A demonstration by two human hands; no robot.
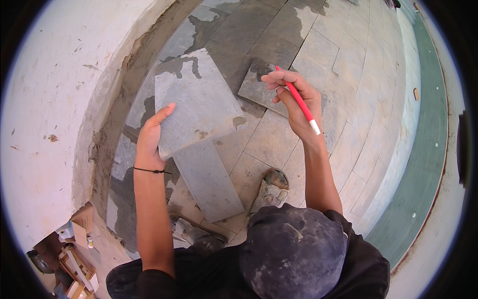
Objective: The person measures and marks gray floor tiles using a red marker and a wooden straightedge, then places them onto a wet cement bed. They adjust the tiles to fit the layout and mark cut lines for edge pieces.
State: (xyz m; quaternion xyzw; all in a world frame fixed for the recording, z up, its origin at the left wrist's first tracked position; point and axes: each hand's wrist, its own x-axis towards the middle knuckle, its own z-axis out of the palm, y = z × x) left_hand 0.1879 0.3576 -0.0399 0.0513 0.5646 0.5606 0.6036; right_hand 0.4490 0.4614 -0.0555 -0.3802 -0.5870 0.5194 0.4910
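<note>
My left hand [155, 132] grips the left edge of a grey stone tile [201, 102], thumb on its top face. The tile is tilted above the floor, with darker damp patches at its far end and right corner. In my right hand [301, 107] is a red pencil [298, 99] with a white end, slanting between thumb and fingers. A narrower grey tile [211, 187] lies under the near edge of the held one. Another loose tile [251, 82] rests on the paving just left of my right hand, partly dark with wet.
Around me spreads a floor of laid stone tiles [271, 137], wet and dark toward the far left. A white wall [64, 84] with a rough broken base runs along the left. A green strip [423, 149] curves along the right. Wooden pieces [77, 266] lie at lower left. My shoes [269, 192] stand on the paving.
</note>
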